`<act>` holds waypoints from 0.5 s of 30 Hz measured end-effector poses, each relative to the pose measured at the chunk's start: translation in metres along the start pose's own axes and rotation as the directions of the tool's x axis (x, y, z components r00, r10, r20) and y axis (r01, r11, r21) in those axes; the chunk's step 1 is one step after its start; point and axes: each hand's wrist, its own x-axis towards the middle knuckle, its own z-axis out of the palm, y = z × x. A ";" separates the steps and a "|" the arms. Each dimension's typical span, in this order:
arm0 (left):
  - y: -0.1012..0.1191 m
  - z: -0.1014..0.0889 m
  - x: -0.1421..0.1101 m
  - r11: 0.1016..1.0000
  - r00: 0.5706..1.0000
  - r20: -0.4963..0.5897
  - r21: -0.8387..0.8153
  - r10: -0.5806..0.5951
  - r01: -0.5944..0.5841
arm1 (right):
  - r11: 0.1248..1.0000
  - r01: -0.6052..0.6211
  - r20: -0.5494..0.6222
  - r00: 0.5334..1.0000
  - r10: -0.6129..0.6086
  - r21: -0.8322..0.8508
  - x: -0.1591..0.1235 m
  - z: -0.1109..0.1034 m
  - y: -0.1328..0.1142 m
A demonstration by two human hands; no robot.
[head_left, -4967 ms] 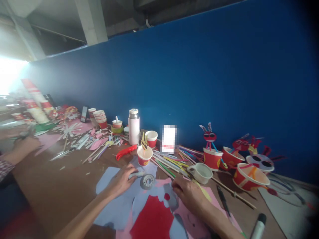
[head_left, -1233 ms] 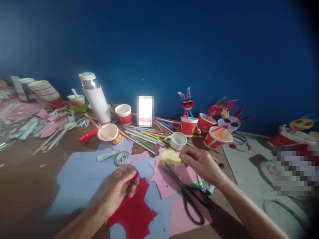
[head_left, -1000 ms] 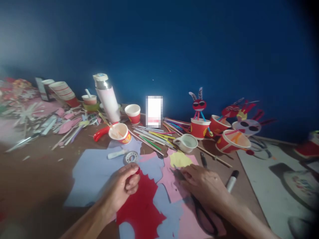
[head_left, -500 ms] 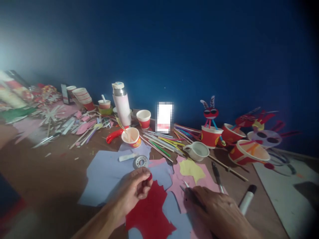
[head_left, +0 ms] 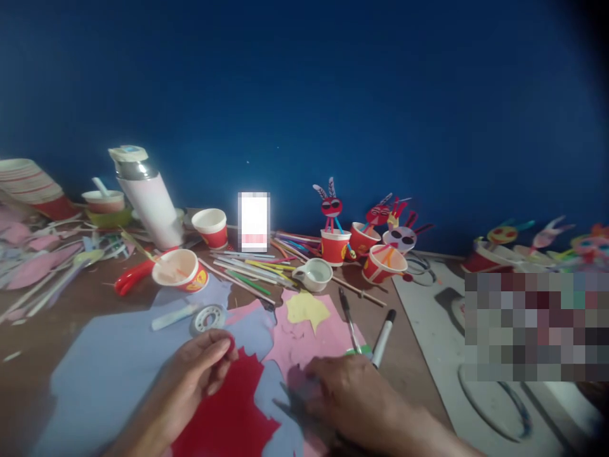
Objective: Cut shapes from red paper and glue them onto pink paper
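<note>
My left hand (head_left: 204,365) pinches a small red paper piece (head_left: 231,343) between thumb and fingers, just above a jagged-edged red paper sheet (head_left: 228,406). My right hand (head_left: 349,387) is closed over a pair of dark scissors (head_left: 288,401); their blades stick out to the left, slightly blurred, and the handles are mostly hidden beneath the hand. Under and around the hands lie blue paper (head_left: 109,349) and pink paper (head_left: 290,339), with a cut yellow piece (head_left: 307,308) on the pink. A roll of tape (head_left: 208,320) lies beyond my left hand.
A black-capped marker (head_left: 383,339) and a pen (head_left: 349,317) lie beyond my right hand. Coloured sticks (head_left: 257,270), a paper cup (head_left: 178,273) by red-handled scissors, a small grey-white cup (head_left: 314,275), a flask (head_left: 150,203) and cups with paper figures (head_left: 335,244) stand along the wall.
The view has swung to the right, so things sit further left and more figure cups show. The scissors have shifted nearer to me, blades lower beside my right hand. The left hand keeps its pinch.
</note>
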 end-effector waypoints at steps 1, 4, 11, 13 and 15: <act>0.000 0.000 0.000 1.000 1.000 -0.012 -0.002 -0.005 0.005 | 0.999 -0.038 -0.060 0.997 0.039 0.018 0.002 -0.007 0.009; 0.001 0.000 0.000 1.000 1.000 -0.029 -0.017 -0.006 0.005 | 0.981 -0.173 -0.202 0.961 0.188 0.089 0.010 -0.031 0.044; 0.001 0.000 -0.001 1.000 1.000 -0.030 -0.020 0.009 -0.010 | 0.933 -0.356 -0.308 0.882 0.355 0.055 0.005 -0.067 0.117; 0.001 0.000 -0.001 1.000 1.000 -0.018 -0.020 -0.002 0.001 | 0.929 -0.366 -0.306 0.880 0.362 0.047 0.003 -0.067 0.121; 0.002 -0.001 0.000 1.000 1.000 0.009 -0.026 -0.009 0.009 | 0.932 -0.361 -0.300 0.885 0.355 0.037 0.004 -0.065 0.118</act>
